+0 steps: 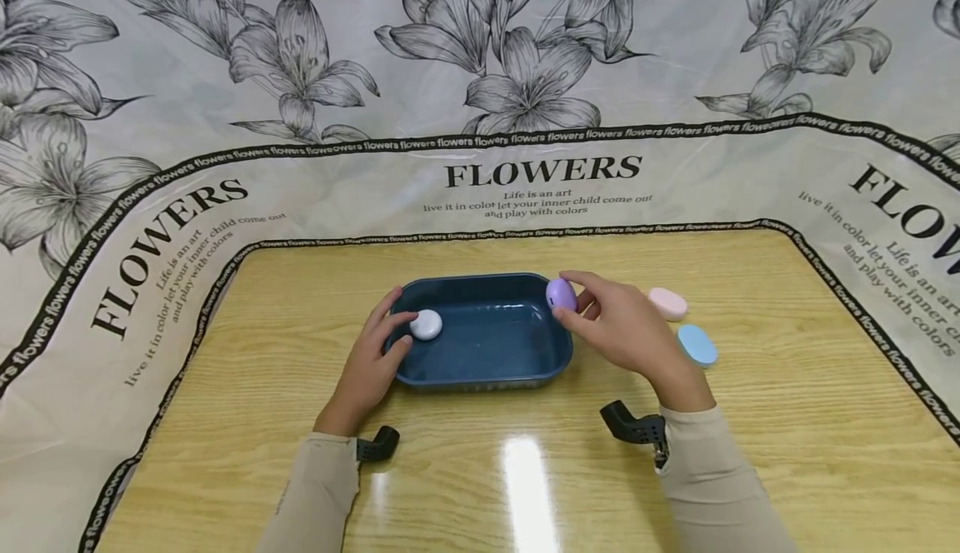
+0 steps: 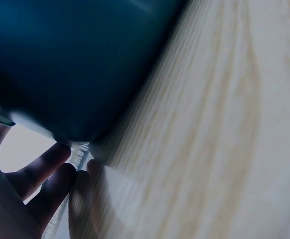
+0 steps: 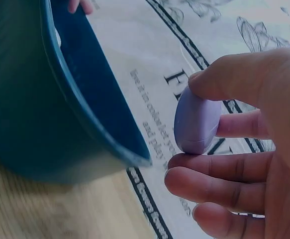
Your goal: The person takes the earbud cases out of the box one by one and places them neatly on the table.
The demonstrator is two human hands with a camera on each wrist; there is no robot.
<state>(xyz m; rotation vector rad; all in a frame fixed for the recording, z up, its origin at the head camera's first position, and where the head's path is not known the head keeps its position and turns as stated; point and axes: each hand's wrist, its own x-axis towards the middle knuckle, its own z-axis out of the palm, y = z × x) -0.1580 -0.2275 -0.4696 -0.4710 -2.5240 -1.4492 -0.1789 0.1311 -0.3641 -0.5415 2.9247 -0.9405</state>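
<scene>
A dark blue rectangular tub (image 1: 480,382) stands on the table. My left hand (image 1: 370,360) holds its left end, index finger and thumb reaching over the rim and other fingers against the outer wall in the left wrist view. A white rounded piece (image 1: 426,326) lies inside the tub near that index fingertip; whether they touch I cannot tell. Over the tub's right end, my right hand (image 1: 622,320) pinches a smooth purple oval case (image 3: 197,119) between thumb and fingers. The case has a seam and a small dark slot, and is tilted on edge.
A pink oval piece (image 1: 667,304) and a light blue oval piece (image 1: 697,346) lie on the wooden table (image 1: 450,470), right of the tub and beside my right wrist. A flower-printed cloth (image 1: 540,195) rises behind and at both sides.
</scene>
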